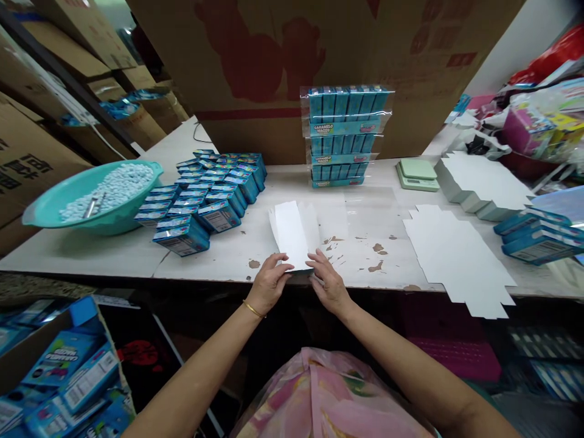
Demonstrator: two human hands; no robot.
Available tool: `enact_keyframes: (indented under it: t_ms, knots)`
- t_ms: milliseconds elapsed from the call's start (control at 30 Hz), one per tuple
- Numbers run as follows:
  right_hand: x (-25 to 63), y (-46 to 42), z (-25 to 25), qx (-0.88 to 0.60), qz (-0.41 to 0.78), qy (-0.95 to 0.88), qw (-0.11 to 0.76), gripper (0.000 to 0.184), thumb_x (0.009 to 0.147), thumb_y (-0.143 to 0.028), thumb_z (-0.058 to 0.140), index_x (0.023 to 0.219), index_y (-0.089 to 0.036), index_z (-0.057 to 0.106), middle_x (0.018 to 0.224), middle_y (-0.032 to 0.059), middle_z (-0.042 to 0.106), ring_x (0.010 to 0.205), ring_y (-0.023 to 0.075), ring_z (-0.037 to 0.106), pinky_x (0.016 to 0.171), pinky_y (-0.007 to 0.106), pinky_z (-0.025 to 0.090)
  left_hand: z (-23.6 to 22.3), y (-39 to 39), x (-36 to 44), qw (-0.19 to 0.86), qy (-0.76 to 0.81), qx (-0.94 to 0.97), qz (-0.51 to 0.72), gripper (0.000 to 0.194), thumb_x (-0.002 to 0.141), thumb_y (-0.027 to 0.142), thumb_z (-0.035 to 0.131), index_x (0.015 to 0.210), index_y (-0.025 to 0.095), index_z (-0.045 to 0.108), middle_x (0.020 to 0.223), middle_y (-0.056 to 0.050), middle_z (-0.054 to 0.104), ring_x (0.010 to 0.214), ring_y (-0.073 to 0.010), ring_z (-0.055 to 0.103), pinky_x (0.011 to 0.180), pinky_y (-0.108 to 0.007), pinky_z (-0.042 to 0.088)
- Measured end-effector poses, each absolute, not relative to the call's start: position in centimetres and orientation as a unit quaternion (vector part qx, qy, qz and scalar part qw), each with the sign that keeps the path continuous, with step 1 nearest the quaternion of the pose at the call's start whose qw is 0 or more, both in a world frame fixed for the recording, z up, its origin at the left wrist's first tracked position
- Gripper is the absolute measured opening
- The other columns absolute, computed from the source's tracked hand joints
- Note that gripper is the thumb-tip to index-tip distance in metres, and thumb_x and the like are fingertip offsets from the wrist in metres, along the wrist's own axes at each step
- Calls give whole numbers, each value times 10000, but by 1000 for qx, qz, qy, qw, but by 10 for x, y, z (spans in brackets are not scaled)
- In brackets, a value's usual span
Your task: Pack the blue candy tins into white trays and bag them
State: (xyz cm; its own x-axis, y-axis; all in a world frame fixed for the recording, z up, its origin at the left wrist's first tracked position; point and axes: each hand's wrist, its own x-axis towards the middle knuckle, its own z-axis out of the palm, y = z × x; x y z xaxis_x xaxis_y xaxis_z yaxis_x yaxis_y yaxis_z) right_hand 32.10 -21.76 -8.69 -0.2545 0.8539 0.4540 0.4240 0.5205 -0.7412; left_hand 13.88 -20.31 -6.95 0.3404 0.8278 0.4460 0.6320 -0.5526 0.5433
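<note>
A white cardboard box blank (292, 234), partly folded with its long sides raised, lies at the front edge of the table. My left hand (269, 280) pinches its near left corner, thumb and fingers closed on the card. At the near right corner, my right hand (329, 282) grips the card between bent fingers and thumb. The near end of the blank shows a dark blue edge and is partly hidden by the fingertips. To the right lies a stack of flat white blanks (456, 255), its front end overhanging the table edge.
Many small blue boxes (219, 188) stand left of my hands, beside a turquoise basin (104, 225) of pale blue pieces. Clear-wrapped display packs (345, 126) are stacked behind. A green scale (416, 173), more blank stacks (486, 182) and blue boxes (538, 237) stand right.
</note>
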Motion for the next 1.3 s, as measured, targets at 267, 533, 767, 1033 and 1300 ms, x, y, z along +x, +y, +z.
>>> enact_keyframes:
  t_ms: [267,533,767,1033,1300]
  knots:
    - [321,-217,-90,-430,282,-716,471,397,792,-72,356,1144,-230,453,1249,64,419,1246,173,267,919,356,417,-54,-192,141,121,459,829,296,160,758,108,446,847,189,551,889,-44,569,883,-160,517,782,-319,446]
    - [318,-216,-90,-418,267,-728,473,411,787,-63,353,1144,-237,461,1240,60,424,1237,180,284,951,383,382,-43,-179,139,111,474,864,133,100,766,173,482,760,176,581,763,-52,612,814,-171,546,720,-289,445]
    - [315,-214,-89,-408,254,-736,478,438,770,-50,356,1151,-241,455,1220,60,434,1230,180,296,948,380,387,-37,-178,147,115,529,837,83,108,775,215,470,805,189,570,753,-37,617,754,-157,558,687,-260,414]
    - [319,-212,-89,-398,280,-732,476,437,764,-59,376,1143,-255,465,1220,56,433,1217,181,317,946,389,387,-27,-150,158,215,625,749,-31,142,691,287,571,810,212,587,738,-8,627,702,-149,566,612,-236,399]
    - [314,-213,-92,-420,268,-713,493,455,754,-44,357,1152,-242,455,1219,66,436,1220,187,312,945,401,384,-39,-176,168,-1,531,847,14,177,788,196,446,772,213,621,762,-38,625,836,-198,530,911,-484,259]
